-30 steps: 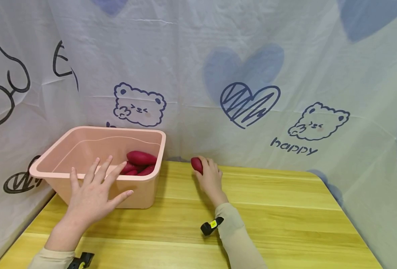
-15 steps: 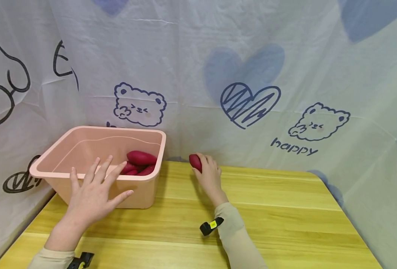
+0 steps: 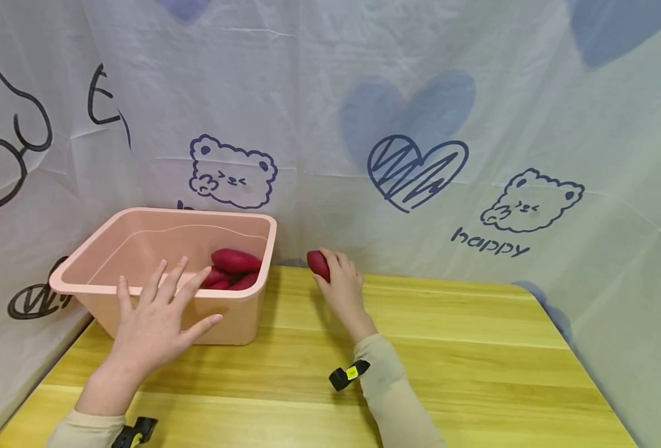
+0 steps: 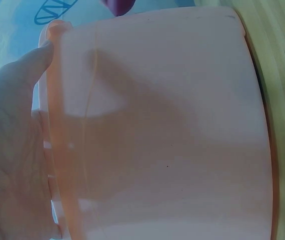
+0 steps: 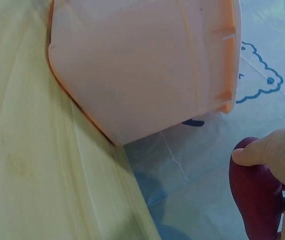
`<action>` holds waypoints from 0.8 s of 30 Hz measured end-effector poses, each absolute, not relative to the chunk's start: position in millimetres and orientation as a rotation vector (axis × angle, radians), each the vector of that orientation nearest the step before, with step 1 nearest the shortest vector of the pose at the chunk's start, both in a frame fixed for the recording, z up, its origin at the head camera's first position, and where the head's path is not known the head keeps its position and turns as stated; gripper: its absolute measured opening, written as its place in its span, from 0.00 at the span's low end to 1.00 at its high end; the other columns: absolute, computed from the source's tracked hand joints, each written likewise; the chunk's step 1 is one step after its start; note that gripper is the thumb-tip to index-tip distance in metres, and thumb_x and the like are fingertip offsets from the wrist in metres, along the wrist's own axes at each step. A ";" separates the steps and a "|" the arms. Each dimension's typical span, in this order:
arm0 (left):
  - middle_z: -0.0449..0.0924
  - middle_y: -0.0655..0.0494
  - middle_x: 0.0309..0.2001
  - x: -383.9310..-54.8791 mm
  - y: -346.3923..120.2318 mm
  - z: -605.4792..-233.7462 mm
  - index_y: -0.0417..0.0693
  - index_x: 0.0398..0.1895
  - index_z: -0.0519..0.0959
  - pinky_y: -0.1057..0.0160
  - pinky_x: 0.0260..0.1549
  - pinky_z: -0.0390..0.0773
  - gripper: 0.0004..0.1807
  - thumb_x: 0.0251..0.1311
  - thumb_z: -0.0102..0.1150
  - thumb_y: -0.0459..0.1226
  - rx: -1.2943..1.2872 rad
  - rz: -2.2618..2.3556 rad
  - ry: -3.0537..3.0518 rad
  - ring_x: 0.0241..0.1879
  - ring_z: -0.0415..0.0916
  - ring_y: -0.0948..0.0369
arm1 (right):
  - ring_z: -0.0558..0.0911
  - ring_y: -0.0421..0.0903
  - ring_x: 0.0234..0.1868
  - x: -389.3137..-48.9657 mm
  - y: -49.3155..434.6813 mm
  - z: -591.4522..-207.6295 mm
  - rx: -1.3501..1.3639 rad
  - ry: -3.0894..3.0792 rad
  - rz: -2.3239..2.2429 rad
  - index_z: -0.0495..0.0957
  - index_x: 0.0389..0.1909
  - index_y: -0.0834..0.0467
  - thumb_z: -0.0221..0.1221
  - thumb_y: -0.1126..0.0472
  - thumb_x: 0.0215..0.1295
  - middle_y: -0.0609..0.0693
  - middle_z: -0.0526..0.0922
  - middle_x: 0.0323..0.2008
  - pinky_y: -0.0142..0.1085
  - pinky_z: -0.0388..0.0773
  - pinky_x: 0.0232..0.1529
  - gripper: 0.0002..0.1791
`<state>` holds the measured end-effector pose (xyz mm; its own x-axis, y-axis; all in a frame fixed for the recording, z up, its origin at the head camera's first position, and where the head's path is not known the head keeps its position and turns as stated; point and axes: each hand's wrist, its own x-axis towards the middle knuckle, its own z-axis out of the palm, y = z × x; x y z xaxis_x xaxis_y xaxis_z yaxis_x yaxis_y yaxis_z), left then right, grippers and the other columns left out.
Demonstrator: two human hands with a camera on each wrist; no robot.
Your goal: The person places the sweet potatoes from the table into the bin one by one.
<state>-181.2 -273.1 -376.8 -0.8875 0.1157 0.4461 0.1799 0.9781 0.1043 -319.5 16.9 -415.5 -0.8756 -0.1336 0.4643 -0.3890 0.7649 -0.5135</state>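
Observation:
My right hand (image 3: pixel 343 291) grips a dark red sweet potato (image 3: pixel 318 265) near the far edge of the table, right of the pink plastic tub (image 3: pixel 252 225). In the right wrist view, the thumb lies across the upper end of the sweet potato (image 5: pixel 252 200); the other fingers are mostly hidden behind it. My left hand (image 3: pixel 154 323) is spread with straight fingers at the tub's near rim, the fingertips reaching over it. Several more sweet potatoes (image 3: pixel 235 261) lie inside the tub at its right end.
The tub stands at the left of the wooden table (image 3: pixel 476 361). A white printed cloth (image 3: pixel 319 124) hangs right behind the table's far edge and along both sides.
My right hand has lifted slightly and moved left toward the tub with the sweet potato. The left hand has stayed in place at the rim.

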 end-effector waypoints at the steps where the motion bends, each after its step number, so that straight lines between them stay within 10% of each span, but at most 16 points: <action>1: 0.52 0.47 0.77 -181.2 -273.1 -376.5 0.70 0.75 0.55 0.27 0.65 0.20 0.44 0.56 0.53 0.68 -0.210 -0.199 -2.675 0.77 0.41 0.43 | 0.74 0.56 0.60 -319.2 15.9 -414.5 0.403 -2.552 0.864 0.72 0.64 0.49 0.65 0.54 0.62 0.55 0.76 0.59 0.57 0.68 0.58 0.29; 24: 0.53 0.47 0.76 -181.1 -272.8 -375.8 0.70 0.75 0.55 0.27 0.65 0.20 0.43 0.56 0.53 0.68 -0.205 -0.195 -2.677 0.77 0.42 0.43 | 0.75 0.55 0.60 -320.0 -3.4 -384.9 0.505 -2.466 0.808 0.70 0.65 0.47 0.64 0.52 0.63 0.54 0.76 0.60 0.57 0.70 0.58 0.29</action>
